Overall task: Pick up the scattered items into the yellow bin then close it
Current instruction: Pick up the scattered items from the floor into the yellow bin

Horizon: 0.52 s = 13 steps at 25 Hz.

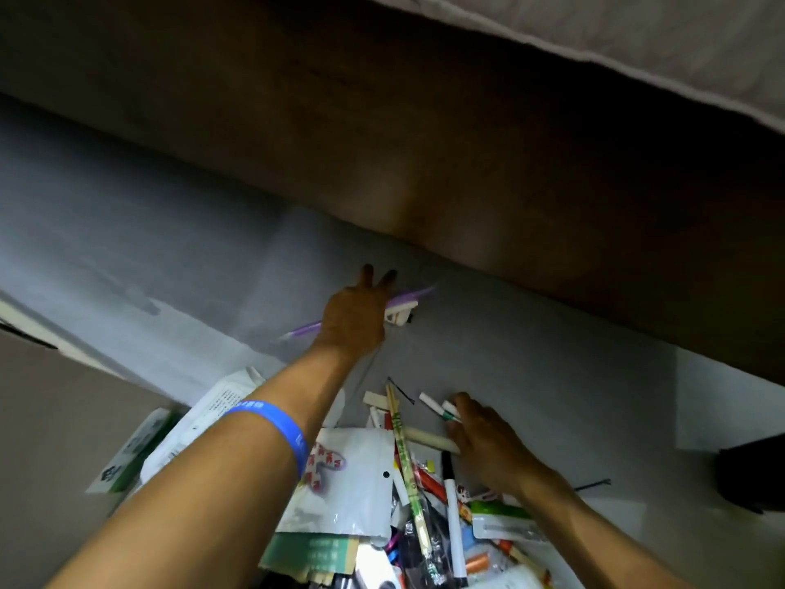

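Note:
The yellow bin is not in view. My left hand [354, 318] stretches forward, palm down with two fingers spread, over a purple stick [414, 294] on the grey floor; a small white piece [401, 313] lies at its right side. My right hand [484, 442] rests on the edge of a heap of scattered items [408, 503]. Its fingertips touch two white markers with green bands [437, 408] and a cream cylinder [427, 437]. Whether they grip any of these is hidden. The heap holds pens, chopsticks in a wrapper [403, 452], plastic packets [352, 474] and paper boxes.
A brown furniture side [467, 172] runs across the floor just beyond my left hand, with grey fabric [679, 48] above it. A cardboard surface [51, 418] lies at the left. A dark object [754, 474] and a black hairpin [592, 485] lie at the right.

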{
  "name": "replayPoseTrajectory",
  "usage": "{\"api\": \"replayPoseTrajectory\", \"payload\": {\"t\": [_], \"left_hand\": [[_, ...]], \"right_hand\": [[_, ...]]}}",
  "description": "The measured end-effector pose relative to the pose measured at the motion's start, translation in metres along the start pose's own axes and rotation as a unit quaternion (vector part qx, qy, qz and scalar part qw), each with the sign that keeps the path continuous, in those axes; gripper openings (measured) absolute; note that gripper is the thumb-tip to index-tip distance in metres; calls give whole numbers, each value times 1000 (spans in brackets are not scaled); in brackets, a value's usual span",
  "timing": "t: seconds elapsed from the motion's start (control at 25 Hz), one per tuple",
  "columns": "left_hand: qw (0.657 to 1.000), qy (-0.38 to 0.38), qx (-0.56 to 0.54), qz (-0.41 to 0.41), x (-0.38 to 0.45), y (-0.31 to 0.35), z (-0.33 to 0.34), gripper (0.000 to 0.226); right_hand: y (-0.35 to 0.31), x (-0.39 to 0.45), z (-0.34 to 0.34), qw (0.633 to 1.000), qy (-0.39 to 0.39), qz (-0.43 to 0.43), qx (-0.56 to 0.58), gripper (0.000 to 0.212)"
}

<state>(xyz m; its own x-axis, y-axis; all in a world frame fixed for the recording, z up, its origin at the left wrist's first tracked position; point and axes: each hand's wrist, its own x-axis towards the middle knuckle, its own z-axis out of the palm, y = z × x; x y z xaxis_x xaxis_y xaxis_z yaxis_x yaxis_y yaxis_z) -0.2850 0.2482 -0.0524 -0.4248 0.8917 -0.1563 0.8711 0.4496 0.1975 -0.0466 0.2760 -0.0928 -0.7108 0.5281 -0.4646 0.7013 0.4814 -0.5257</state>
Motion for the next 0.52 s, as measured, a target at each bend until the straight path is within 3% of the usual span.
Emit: {"api": "replayPoseTrajectory", "payload": {"t": [0.08,0.2,0.24,0.4,0.52], "left_hand": [[997,-71,7,-8,8,-4,5,70],[989,-144,35,-22,-2,-15,19,57],[989,-138,42,-16,-5,-19,21,57],[999,21,4,25,14,-12,20,58],[999,-18,-10,50,29,2,28,63]], "right_hand": [[3,1,-1,999,-2,7,40,7],[5,4,-1,998,6,7,56,6],[5,4,0,998,9,8,56,6],[7,6,2,997,12,11,71,8],[10,6,5,997,10,12,75,12]]}}
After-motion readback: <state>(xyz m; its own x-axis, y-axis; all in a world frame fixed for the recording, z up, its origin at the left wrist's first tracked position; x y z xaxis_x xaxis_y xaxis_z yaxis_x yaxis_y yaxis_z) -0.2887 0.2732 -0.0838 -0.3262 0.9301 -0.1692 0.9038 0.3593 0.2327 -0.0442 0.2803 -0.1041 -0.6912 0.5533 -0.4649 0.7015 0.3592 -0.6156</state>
